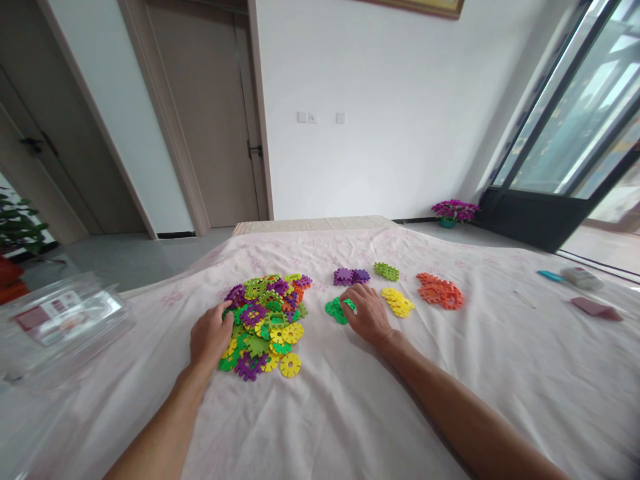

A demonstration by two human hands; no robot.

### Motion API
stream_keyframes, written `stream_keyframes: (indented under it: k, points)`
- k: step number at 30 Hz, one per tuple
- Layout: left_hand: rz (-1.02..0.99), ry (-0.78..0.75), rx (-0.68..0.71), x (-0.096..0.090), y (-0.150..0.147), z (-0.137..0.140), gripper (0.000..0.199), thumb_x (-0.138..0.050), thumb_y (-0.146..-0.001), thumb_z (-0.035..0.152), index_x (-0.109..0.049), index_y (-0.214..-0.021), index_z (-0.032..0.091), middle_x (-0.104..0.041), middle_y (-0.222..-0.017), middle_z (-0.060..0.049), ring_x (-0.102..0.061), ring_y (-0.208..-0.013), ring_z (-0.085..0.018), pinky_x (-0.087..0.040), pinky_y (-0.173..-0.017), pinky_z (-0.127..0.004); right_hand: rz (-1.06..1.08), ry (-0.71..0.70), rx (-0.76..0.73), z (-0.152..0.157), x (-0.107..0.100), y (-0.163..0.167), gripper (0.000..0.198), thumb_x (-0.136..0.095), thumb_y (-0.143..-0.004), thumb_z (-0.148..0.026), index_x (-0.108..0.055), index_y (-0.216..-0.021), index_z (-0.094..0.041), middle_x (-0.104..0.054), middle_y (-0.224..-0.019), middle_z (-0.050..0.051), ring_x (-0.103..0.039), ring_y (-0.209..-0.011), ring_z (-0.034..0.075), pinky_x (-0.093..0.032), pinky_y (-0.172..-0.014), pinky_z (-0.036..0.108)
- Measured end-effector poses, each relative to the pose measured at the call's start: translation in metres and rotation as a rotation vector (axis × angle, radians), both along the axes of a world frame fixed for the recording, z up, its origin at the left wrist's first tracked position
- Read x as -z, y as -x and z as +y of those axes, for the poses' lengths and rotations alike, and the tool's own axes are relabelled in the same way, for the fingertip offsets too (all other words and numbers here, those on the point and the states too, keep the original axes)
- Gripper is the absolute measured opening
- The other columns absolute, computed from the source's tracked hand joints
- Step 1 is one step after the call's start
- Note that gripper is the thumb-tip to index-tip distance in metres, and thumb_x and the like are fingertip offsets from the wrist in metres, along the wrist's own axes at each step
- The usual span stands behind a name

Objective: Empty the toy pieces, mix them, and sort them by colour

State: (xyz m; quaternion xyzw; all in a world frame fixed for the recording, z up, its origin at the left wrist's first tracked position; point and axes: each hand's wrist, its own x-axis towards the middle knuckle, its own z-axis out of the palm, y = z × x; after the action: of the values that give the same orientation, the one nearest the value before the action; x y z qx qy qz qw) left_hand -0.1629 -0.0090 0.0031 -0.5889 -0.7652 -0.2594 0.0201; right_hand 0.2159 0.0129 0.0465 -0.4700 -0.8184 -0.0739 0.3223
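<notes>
A mixed pile of interlocking plastic pieces [257, 345], flower-shaped and square, lies left of centre in purple, yellow, green and orange. My left hand [210, 333] touches the pile's left edge with its fingers curled; what they grip, if anything, is hidden. Over a small group of green discs [335, 309], my right hand [367, 313] has a green disc [351, 305] at its closed fingertips. Around that hand are separate groups: purple pieces [344, 276], light green pieces [387, 271], yellow discs [399, 303] and orange pieces [441, 292].
A pale, wrinkled cloth [330, 413] covers the table. Clear plastic containers [65, 320] stand at the left edge. On the right lie a thin white stick [525, 299], a blue item [550, 275], a wrapped whitish packet [583, 279] and a dull pink piece [597, 308].
</notes>
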Motion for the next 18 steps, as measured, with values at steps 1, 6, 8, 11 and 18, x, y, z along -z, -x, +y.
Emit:
stream_keyframes:
  k: [1, 6, 8, 11, 18]
  points:
    - [0.001, 0.002, 0.000, 0.000, 0.000, 0.000, 0.044, -0.037, -0.093, 0.034, -0.060, -0.128, 0.020, -0.068, -0.123, -0.008, -0.061, -0.114, -0.024, -0.045, -0.097, -0.034, -0.022, 0.021, -0.095, -0.004, 0.000, 0.005, 0.010, -0.055, -0.090, -0.021, -0.065, -0.093, -0.021, -0.066, -0.096, 0.007, -0.055, -0.092, 0.021, -0.038, -0.082, 0.034]
    - [0.002, 0.010, -0.004, 0.002, 0.001, 0.001, 0.044, -0.038, -0.093, 0.034, -0.060, -0.128, 0.021, -0.067, -0.125, -0.008, -0.061, -0.114, -0.024, -0.045, -0.097, -0.034, -0.118, 0.142, -0.441, -0.023, -0.001, 0.032, 0.027, -0.050, -0.092, -0.017, -0.061, -0.117, -0.021, -0.065, -0.119, 0.008, -0.056, -0.106, 0.020, -0.040, -0.092, 0.036]
    - [-0.003, 0.006, -0.003, 0.002, 0.001, 0.001, 0.044, -0.037, -0.093, 0.034, -0.060, -0.128, 0.020, -0.067, -0.125, -0.008, -0.061, -0.115, -0.024, -0.045, -0.098, -0.034, -0.143, 0.180, -0.508, -0.029, -0.001, 0.040, 0.032, -0.049, -0.094, -0.020, -0.058, -0.125, -0.023, -0.063, -0.126, 0.008, -0.055, -0.112, 0.021, -0.040, -0.096, 0.037]
    - [-0.016, 0.007, 0.003, 0.001, 0.001, 0.000, 0.044, -0.037, -0.093, 0.033, -0.059, -0.128, 0.020, -0.066, -0.125, -0.009, -0.060, -0.117, -0.025, -0.044, -0.100, -0.036, -0.179, 0.223, -0.581, -0.035, -0.003, 0.049, 0.039, -0.048, -0.097, -0.027, -0.051, -0.136, -0.023, -0.059, -0.134, 0.008, -0.052, -0.121, 0.021, -0.038, -0.102, 0.039]
    - [-0.021, -0.002, 0.004, -0.002, -0.001, -0.001, 0.042, -0.038, -0.093, 0.033, -0.061, -0.127, 0.019, -0.067, -0.124, -0.009, -0.060, -0.115, -0.025, -0.044, -0.100, -0.036, -0.211, 0.250, -0.636, -0.036, -0.004, 0.051, 0.040, -0.045, -0.098, -0.035, -0.052, -0.136, -0.023, -0.059, -0.133, 0.010, -0.051, -0.122, 0.022, -0.036, -0.105, 0.041]
